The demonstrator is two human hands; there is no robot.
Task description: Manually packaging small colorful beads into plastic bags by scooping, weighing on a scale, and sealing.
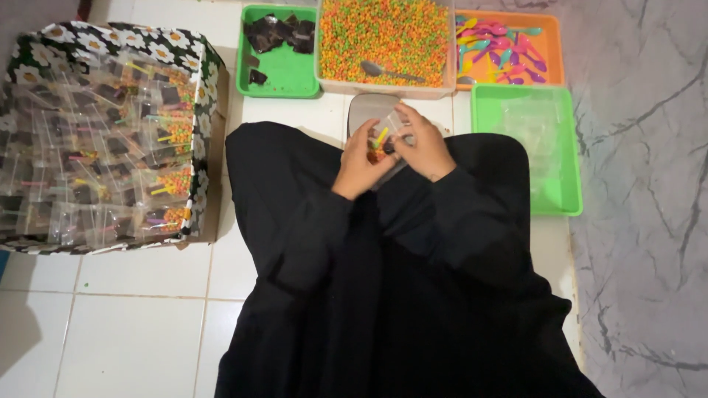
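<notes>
Both hands meet over the lap: the left hand (359, 163) and right hand (422, 147) each have a closed grip on a small clear packet (385, 136) holding orange-green bits and a yellow spoon. Just beyond, at twelve o'clock, lies a grey scale (369, 107), then a tub of coloured pellets (383, 37). At one o'clock sits an orange tray of spoons (549, 51); at three o'clock a green tray (568, 147). At nine o'clock stands a flowered box of filled packets (199, 110).
</notes>
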